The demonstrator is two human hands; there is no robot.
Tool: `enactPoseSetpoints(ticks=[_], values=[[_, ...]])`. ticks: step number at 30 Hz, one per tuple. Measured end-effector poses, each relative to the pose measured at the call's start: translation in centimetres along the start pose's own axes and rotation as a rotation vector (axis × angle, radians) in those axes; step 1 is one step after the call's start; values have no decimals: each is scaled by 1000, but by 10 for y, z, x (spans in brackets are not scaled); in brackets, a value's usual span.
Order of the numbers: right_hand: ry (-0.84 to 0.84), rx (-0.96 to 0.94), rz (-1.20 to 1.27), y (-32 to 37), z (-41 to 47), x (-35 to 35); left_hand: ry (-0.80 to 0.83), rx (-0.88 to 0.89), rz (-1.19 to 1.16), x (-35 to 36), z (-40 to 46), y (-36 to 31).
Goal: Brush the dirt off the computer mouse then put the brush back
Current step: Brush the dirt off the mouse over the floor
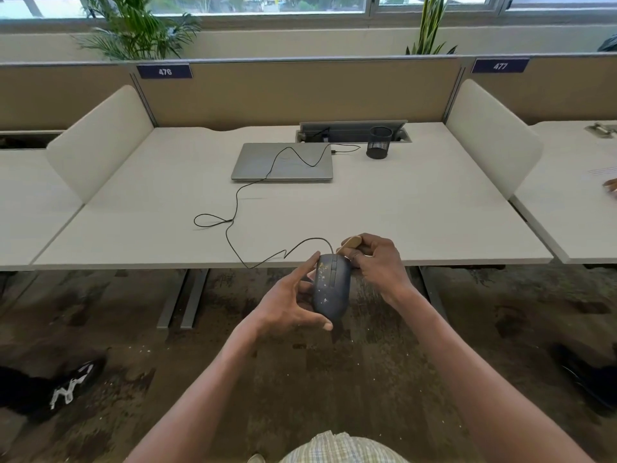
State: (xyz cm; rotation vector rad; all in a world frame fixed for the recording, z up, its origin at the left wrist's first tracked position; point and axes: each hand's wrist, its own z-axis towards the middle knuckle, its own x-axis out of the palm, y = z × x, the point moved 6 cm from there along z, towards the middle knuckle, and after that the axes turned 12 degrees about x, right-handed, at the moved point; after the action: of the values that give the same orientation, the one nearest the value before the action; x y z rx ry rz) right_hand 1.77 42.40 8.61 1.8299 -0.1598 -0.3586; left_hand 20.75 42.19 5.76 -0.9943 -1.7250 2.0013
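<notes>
My left hand holds a dark blue wired computer mouse in the air just in front of the desk's near edge, above the carpet. Pale yellowish specks of dirt show on the mouse's top. My right hand grips a brush by its light wooden handle, held against the mouse's front right side. The bristles are hidden behind my fingers and the mouse. The mouse's black cable runs in loops over the desk to a shut grey laptop.
A white desk with side dividers carries the laptop and a black mesh pen cup at the back right, beside a cable hatch. A shoe is on the floor at left, another at right. Someone's hand rests on the neighbouring desk.
</notes>
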Motion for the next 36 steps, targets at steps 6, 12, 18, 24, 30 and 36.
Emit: enactPoseSetpoints(ticks=[6,12,18,24,30,36], values=[[-36,19,36,-4,0,-7,-81,37,-113,-3,1,6],[-119,27,80,-9,1,-13,-218,61,-199,0,-6,8],[-178,29,79,-19,3,-9,-336,51,-165,12,-9,12],[-193,18,110,-21,1,-7,-496,90,-79,6,-12,11],[-235,10,151,-19,-4,-6,-587,137,-3,3,-14,12],[-248,16,154,-21,-8,-3,-641,162,30,2,-17,10]])
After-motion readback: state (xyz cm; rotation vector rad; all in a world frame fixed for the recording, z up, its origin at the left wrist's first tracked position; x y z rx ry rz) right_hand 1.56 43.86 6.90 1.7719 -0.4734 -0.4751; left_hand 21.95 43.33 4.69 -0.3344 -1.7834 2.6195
